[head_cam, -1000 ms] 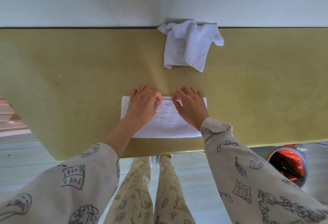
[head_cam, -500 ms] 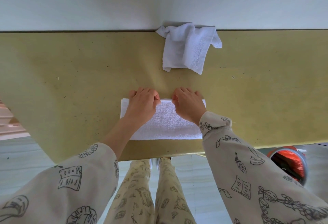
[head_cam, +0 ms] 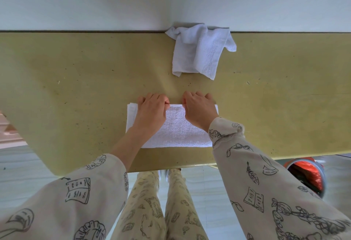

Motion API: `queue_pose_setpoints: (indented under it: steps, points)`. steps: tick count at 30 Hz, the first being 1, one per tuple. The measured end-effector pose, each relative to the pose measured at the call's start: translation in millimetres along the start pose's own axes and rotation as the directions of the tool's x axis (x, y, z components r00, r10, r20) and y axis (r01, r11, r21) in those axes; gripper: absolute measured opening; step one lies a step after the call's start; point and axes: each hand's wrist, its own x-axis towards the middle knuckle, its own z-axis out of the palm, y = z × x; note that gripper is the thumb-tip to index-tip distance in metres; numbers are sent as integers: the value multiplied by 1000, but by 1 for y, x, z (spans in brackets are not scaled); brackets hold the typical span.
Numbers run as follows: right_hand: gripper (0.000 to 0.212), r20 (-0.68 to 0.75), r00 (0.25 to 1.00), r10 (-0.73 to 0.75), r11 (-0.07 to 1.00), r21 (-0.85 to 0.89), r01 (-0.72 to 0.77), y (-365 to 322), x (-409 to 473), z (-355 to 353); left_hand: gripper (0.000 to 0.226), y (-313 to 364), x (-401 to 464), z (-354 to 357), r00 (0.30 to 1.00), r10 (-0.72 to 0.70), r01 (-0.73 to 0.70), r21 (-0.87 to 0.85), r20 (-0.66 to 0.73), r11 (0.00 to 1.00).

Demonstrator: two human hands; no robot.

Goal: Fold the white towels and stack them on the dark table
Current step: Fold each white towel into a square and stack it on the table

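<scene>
A folded white towel [head_cam: 176, 131] lies flat near the front edge of the olive-yellow table [head_cam: 76, 80]. My left hand [head_cam: 152, 112] and my right hand [head_cam: 199, 110] both lie on its far edge, fingers curled over that edge and thumbs pinching it. The two hands sit close together, a small gap between them. A second white towel [head_cam: 199, 53] lies crumpled at the table's far edge, against the wall, apart from both hands.
A white wall [head_cam: 171, 0] runs right behind the table. A round bin with a red liner [head_cam: 307, 177] stands on the floor under the table's right front. My legs are below the front edge.
Both hands have slid a little further over the towel's far edge, fingers curling down more tightly. The towel has stayed in place.
</scene>
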Motion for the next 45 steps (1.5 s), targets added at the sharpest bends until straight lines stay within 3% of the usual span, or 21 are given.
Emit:
queue_pose_setpoints:
  steps: [17, 26, 38, 45]
  points:
    - [10, -59, 998, 4, 1000, -29, -6, -2, -3, -4, 4, 11, -4, 1, 990, -16, 26, 65, -140, 998]
    - [12, -237, 972, 0, 999, 40, 10, -3, -8, 1, 7, 9, -3, -2, 993, -3, 10, 54, -118, 999]
    - [10, -115, 991, 64, 941, 339, -22, 1, -4, 5, 12, 5, 9, -8, 998, -53, 51, -67, -27, 996]
    - [15, -39, 998, 47, 966, 255, -35, 4, 9, 3, 14, 5, 20, -4, 996, -82, 81, -36, -24, 996]
